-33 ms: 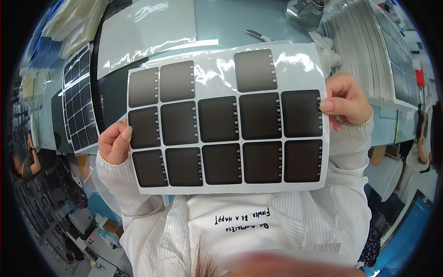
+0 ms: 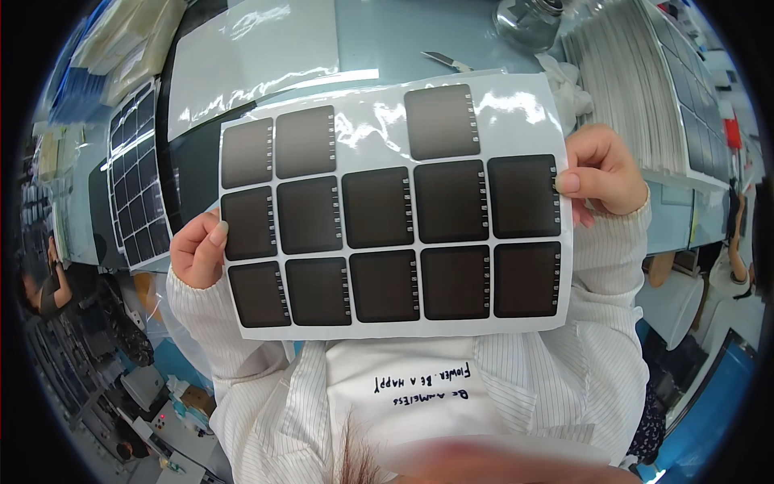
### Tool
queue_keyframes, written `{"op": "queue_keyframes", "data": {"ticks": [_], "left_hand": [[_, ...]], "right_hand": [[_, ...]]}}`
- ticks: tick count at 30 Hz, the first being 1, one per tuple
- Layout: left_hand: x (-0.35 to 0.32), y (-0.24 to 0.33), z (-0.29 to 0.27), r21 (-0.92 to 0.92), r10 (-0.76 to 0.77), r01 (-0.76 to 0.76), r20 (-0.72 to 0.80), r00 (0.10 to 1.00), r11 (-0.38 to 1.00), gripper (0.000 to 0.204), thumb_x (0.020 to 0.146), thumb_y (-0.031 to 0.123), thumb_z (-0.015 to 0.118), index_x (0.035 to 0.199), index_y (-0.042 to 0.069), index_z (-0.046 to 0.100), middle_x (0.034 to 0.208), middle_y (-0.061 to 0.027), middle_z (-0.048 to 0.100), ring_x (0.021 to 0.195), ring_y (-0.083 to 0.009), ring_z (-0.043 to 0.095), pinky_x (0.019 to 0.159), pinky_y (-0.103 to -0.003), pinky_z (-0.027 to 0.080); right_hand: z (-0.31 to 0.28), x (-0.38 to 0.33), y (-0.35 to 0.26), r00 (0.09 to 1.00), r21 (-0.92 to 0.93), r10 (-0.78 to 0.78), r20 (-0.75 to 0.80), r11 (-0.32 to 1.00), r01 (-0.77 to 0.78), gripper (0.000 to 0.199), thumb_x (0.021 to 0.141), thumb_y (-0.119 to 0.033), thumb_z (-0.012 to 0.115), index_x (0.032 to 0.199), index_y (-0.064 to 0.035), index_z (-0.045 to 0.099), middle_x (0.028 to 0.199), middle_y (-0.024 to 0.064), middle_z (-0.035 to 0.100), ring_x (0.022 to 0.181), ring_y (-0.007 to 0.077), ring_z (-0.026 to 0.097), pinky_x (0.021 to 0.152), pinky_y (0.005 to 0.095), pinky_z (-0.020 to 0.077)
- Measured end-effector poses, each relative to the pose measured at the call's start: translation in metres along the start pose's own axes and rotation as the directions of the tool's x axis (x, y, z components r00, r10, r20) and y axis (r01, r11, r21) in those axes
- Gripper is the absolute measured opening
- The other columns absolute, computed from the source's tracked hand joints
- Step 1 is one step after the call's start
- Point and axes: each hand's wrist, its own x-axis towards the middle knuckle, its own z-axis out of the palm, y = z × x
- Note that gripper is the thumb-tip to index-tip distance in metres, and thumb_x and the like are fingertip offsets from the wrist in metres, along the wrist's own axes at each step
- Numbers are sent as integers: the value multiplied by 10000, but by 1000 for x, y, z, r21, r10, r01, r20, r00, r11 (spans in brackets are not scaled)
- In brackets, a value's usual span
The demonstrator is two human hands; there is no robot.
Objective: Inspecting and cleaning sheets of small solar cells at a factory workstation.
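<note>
Between my two hands is a glossy white sheet (image 2: 371, 149) of dark, rounded-square stickers. Its two nearer rows are filled with dark squares; the far row has only three, which look greyer under the light, with bare shiny backing between and beside them. My left hand (image 2: 198, 250) pinches the left edge, thumb on top. On the right edge, my right hand (image 2: 601, 173) grips in the same way, its other fingers partly hidden beneath. The sheet is held up in front of my chest, over the near part of the table.
A craft knife (image 2: 446, 61) lies beyond the sheet, near a glass jar (image 2: 528, 22) and crumpled white tissue (image 2: 562, 85). A tall stack of sheets (image 2: 625, 89) stands at right. More sticker sheets (image 2: 139, 177) and a clear film (image 2: 250, 60) lie at left. Other people are at both sides.
The sheet and both hands sit very slightly further left in the picture. Both hands keep their hold.
</note>
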Motion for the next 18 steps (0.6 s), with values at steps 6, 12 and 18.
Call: {"op": "queue_keyframes", "data": {"ticks": [6, 12, 18], "left_hand": [[-1, -6, -4, -27, -33, 30, -127, 991, 999, 189, 879, 117, 473, 710, 33, 473, 728, 3, 495, 629, -56, 398, 593, -188, 306], [5, -12, -12, -114, -108, 94, -122, 987, 989, 189, 902, 150, 457, 765, 29, 505, 764, 12, 519, 652, -48, 417, 625, -178, 330], [6, -8, -15, -35, -168, 165, -198, 966, 986, 192, 904, 167, 468, 771, 38, 517, 736, 23, 513, 640, -40, 412, 613, -172, 330]], "right_hand": [[1, 2, 0, 1000, -21, -1, -24, 1000, 0, 241, 825, -195, 598, 664, -15, 591, 521, 56, 568, 356, 62, 471, 335, 162, 335], [-1, 6, 4, 991, -35, 48, -128, 998, -53, 258, 829, -208, 594, 643, -29, 584, 500, 48, 555, 336, 54, 445, 327, 158, 314], [-2, 6, 4, 993, -7, 20, -120, 1000, -21, 225, 835, -168, 563, 672, -13, 580, 525, 60, 562, 331, 63, 445, 312, 163, 318]]}}
